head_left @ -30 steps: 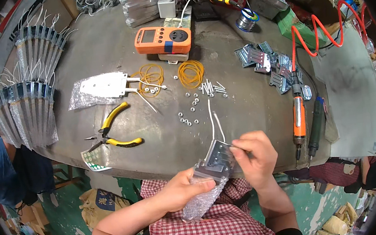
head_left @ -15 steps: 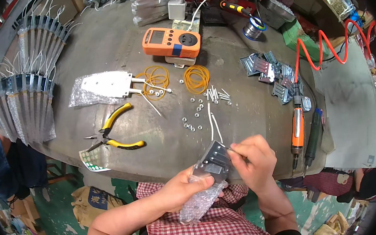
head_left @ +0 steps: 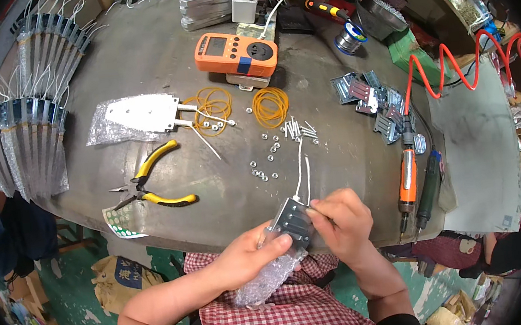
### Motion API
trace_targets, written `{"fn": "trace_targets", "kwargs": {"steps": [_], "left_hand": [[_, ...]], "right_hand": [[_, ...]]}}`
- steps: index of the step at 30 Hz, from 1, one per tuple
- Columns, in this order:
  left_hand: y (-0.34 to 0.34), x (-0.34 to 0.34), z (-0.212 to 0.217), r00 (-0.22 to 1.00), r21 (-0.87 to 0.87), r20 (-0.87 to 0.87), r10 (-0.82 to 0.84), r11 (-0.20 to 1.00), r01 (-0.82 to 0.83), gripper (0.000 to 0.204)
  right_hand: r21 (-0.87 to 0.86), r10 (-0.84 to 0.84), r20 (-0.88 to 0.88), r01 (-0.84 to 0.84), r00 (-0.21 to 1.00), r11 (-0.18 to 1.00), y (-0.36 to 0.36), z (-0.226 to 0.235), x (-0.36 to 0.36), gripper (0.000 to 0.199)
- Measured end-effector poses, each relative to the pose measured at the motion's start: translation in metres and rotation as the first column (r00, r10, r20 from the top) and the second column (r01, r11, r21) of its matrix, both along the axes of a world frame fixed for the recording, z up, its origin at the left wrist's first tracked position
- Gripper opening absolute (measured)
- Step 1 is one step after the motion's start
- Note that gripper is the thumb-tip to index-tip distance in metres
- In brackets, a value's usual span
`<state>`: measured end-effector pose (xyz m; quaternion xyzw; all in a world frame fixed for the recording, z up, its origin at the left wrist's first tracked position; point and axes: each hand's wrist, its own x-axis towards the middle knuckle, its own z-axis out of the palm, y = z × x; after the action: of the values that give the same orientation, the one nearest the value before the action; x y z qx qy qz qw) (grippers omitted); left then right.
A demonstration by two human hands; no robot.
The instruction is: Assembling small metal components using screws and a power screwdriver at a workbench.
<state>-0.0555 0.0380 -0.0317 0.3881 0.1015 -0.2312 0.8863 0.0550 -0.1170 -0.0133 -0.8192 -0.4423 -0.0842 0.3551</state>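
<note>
My left hand clamped the grey module in its bubble wrap; my right hand pinched its edge (white wires already attached), screws remained unused.

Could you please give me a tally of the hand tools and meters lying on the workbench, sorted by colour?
Yellow-handled: 1, the pliers
Orange: 2, the meter and the orange electric screwdriver
Green: 1, the dark green screwdriver beside it
Total: 4
Both hands, left and right, hold a small grey module with white wires, not counted.
</note>
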Motion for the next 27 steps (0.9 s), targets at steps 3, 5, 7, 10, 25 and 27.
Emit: {"fn": "trace_targets", "kwargs": {"steps": [3, 5, 7, 10, 25, 27], "left_hand": [[0.003, -0.001, -0.003, 0.998, -0.003, -0.062, 0.028, 1.000, -0.028, 0.045], [0.003, -0.005, -0.003, 0.985, 0.034, -0.125, 0.115, 0.993, -0.112, 0.049], [0.010, -0.004, 0.003, 0.980, 0.140, -0.076, 0.185, 0.975, -0.173, 0.052], [0.022, 0.004, 0.006, 0.968, 0.279, 0.016, 0.252, 0.928, -0.246, 0.055], [0.020, 0.009, -0.009, 0.901, 0.130, -0.022, 0.434, 0.894, -0.428, 0.049], [0.018, 0.008, -0.008, 0.902, 0.140, 0.003, 0.431, 0.893, -0.427, 0.049]], "right_hand": [[0.075, -0.034, -0.207, 0.051, 0.978, 0.996, 0.004, -0.008, -0.004, 0.010], [0.100, 0.095, -0.339, -0.064, 0.936, 0.993, 0.002, -0.014, 0.018, 0.010], [0.072, 0.103, -0.371, -0.081, 0.923, 0.994, 0.010, -0.017, 0.046, 0.008], [-0.131, -0.087, 0.077, 0.097, 0.993, 0.987, 0.022, -0.028, 0.090, 0.013], [0.176, 0.175, -0.732, -0.066, 0.658, 0.982, 0.028, 0.002, 0.043, 0.011], [0.162, 0.199, -0.694, -0.120, 0.692, 0.980, 0.029, 0.000, 0.026, 0.009]]}}
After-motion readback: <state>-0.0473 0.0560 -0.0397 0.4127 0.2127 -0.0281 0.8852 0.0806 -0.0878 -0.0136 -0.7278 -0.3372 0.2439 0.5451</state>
